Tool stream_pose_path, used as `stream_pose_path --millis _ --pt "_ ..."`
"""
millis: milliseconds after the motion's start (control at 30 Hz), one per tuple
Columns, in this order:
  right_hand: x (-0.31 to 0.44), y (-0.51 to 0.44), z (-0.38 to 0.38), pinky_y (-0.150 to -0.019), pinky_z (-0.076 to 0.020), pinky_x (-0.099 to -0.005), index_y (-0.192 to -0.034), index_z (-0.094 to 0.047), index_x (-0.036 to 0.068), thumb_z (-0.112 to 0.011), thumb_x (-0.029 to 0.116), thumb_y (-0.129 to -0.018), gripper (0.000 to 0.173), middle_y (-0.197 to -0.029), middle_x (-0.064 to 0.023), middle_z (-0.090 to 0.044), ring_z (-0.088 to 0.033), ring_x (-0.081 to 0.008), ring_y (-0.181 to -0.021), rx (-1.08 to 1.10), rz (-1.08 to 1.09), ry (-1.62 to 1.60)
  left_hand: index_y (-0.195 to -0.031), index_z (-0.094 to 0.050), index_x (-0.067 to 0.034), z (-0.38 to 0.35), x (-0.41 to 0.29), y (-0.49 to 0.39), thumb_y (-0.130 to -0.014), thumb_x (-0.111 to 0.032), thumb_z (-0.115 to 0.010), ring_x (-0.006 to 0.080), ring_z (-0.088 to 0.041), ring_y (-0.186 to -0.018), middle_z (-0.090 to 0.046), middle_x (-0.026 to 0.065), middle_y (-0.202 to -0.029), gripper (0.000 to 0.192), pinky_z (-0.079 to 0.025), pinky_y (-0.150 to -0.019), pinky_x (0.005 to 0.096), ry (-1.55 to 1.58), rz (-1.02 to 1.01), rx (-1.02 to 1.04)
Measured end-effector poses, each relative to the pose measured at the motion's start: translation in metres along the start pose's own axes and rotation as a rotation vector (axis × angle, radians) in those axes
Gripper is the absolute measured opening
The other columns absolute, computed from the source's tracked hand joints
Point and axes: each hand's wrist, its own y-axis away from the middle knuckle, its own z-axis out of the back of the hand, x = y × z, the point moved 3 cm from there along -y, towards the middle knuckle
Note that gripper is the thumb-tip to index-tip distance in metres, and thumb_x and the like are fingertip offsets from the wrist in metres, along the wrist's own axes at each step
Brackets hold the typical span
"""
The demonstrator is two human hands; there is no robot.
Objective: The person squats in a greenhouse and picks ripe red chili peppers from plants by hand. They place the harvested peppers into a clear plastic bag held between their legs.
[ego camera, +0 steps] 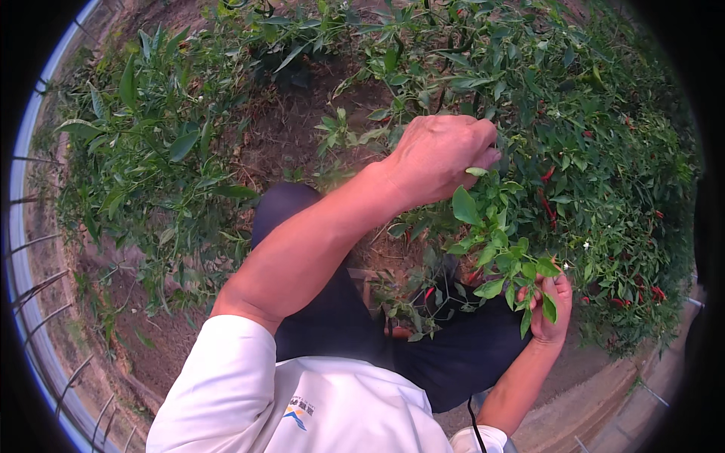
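Note:
A leafy green chili pepper branch spans the gap between my two hands. At its upper end my left hand is curled, back of the hand up, with a small pale green leaf or pod by the thumb. Whether those hidden fingers grip the stem is unclear. Lower right, the fingers of my right hand close around the branch's lower leaves, which partly cover them. A red chili hangs on a thin plant low between my legs.
Dense pepper plants with several red chilies fill the right side. More pepper plants grow on the left, past bare soil. My bent knee is close to the stems. A pale curved rail with rods edges the far left.

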Motion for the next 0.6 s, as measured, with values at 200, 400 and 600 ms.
stream_pose_path --millis 200,400,600 --pt "0.008 -0.006 -0.012 -0.062 -0.0488 -0.0309 -0.105 -0.064 0.002 -0.074 0.023 -0.103 0.024 -0.073 -0.0005 -0.054 -0.051 -0.0116 -0.055 -0.019 -0.039 0.014 -0.1 -0.063 -0.002 -0.003 -0.008 -0.004 -0.1 -0.02 -0.07 0.0395 -0.069 -0.086 -0.067 0.0158 -0.088 0.02 -0.055 -0.073 0.049 -0.02 -0.01 0.057" --pt "0.013 -0.01 -0.022 -0.064 -0.0516 -0.0325 -0.101 -0.063 0.003 -0.076 0.028 -0.102 0.028 -0.072 -0.0003 -0.054 -0.053 -0.0112 -0.053 0.042 0.037 0.03 -0.105 -0.065 -0.002 0.008 -0.015 -0.007 -0.099 -0.02 -0.071 0.0393 -0.07 -0.089 -0.068 0.016 -0.091 0.02 -0.055 -0.075 0.0487 -0.049 0.021 0.124" --pt "0.012 -0.011 -0.022 -0.064 -0.0528 -0.0336 -0.099 -0.062 0.002 -0.077 0.026 -0.101 0.029 -0.076 -0.0023 -0.058 -0.055 -0.0116 -0.053 0.102 0.012 -0.037 -0.099 -0.071 0.0 0.066 0.034 0.01 -0.101 -0.026 -0.073 0.0191 -0.066 -0.071 -0.067 0.0105 -0.079 0.026 -0.053 -0.065 0.037 -0.053 0.385 0.14"
